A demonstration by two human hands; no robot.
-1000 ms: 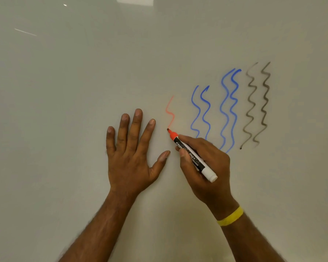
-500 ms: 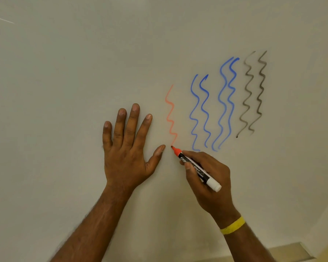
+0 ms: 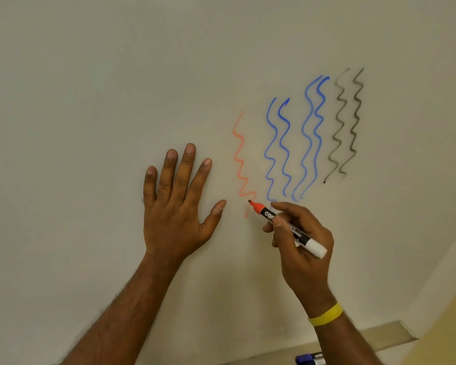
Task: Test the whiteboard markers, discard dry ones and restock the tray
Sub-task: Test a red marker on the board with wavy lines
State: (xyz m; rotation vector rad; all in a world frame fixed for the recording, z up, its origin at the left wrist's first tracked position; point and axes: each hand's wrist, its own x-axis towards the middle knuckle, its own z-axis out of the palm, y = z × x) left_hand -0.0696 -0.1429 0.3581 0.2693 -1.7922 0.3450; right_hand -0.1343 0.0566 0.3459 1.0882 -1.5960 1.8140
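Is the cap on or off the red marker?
Off. The red marker in the right hand shows a bare tip at the whiteboard.

Blue marker partly beyond bottom edge

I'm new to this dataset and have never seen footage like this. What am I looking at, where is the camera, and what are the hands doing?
There is no machine here. These are a person's two bare hands, filmed by one wide-angle camera worn on the head, looking forward and down. The pale surface is a whiteboard. The left hand rests flat against it, fingers spread, holding nothing. The right hand, with a yellow wristband, grips an orange marker like a pen, its tip at the lower end of a faint orange wavy line. To the right of that are four blue wavy lines and two grey ones. At the bottom edge a tray shows, with the ends of other markers just in view.
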